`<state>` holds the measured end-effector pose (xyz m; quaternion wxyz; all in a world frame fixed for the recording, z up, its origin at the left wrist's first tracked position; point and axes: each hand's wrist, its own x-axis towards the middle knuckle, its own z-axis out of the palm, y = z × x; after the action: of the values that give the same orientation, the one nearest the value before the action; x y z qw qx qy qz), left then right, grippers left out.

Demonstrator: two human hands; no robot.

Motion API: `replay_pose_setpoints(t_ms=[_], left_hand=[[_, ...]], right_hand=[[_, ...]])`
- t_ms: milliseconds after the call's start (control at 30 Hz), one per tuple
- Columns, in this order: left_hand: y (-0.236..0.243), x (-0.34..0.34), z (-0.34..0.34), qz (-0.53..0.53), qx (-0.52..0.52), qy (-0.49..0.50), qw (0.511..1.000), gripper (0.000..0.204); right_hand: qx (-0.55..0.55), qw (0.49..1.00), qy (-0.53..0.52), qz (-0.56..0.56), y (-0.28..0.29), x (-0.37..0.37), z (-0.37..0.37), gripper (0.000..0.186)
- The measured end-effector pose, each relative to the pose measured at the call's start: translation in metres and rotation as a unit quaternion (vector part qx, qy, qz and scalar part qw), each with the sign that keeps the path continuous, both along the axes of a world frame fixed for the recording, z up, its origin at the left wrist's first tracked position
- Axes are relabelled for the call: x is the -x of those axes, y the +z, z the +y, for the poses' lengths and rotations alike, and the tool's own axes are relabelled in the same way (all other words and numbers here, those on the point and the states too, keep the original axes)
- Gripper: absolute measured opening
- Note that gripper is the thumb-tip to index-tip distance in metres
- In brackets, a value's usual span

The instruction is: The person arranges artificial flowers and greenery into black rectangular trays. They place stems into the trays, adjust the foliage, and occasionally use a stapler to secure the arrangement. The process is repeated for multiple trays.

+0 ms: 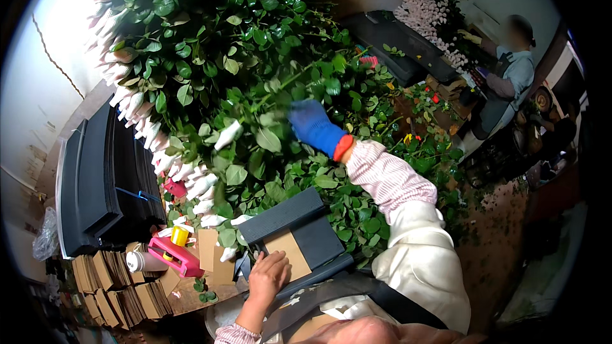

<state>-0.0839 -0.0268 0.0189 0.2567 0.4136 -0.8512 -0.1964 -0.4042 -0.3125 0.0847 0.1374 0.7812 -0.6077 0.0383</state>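
Note:
My left hand (269, 274), bare, lies with its fingers stretched over a brown cardboard piece (287, 251). The cardboard sits on a dark grey corrugated sheet (319, 236) folded close to my body. Out to the right, my right hand (312, 126) wears a blue knitted glove with a red cuff and reaches into leafy rose stems (268, 83). Motion smears its fingers, and leaves partly hide them, so what they hold cannot be seen. A flower bud in a white sleeve (228, 135) lies on the foliage left of the glove. More sleeved buds (143, 121) line the pile's left side.
Dark corrugated sheets (111, 178) stand stacked at left. Below them are cardboard bundles (121, 293), a pink tape dispenser (175, 256) and a white cup (141, 261). At the far right a person (510, 70) works beside pale flowers (424, 16). Leaves litter the floor.

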Motion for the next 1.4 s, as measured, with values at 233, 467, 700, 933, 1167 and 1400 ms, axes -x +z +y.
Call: replay_pose_setpoints(t_ms=[233, 467, 700, 933, 1167, 1400], left_hand=[[0.002, -0.002, 0.004, 0.001, -0.007, 0.018, 1.0, 0.017], [0.003, 0.002, -0.003, 0.005, 0.005, -0.001, 1.0, 0.016], [0.006, -0.002, 0.001, 0.002, -0.005, 0.016, 1.0, 0.015], [0.004, -0.003, 0.003, 0.013, -0.001, 0.023, 1.0, 0.013], [0.001, -0.002, -0.001, 0.018, -0.005, 0.001, 1.0, 0.017], [0.0, -0.004, 0.002, 0.013, 0.001, 0.0, 1.0, 0.019]], right_hand=[[0.006, 0.989, -0.027, -0.145, 0.092, 0.007, 0.031, 0.035], [0.074, 0.997, -0.009, 0.019, 0.056, 0.058, -0.094, 0.039], [0.412, 0.88, 0.224, -0.072, 0.128, 0.0, -0.016, 0.04], [0.036, 0.993, 0.08, 0.084, 0.093, -0.001, 0.104, 0.039], [-0.236, 0.928, 0.053, 0.282, -0.007, 0.043, 0.107, 0.032], [0.028, 0.976, 0.125, -0.178, 0.068, -0.043, 0.085, 0.042]])
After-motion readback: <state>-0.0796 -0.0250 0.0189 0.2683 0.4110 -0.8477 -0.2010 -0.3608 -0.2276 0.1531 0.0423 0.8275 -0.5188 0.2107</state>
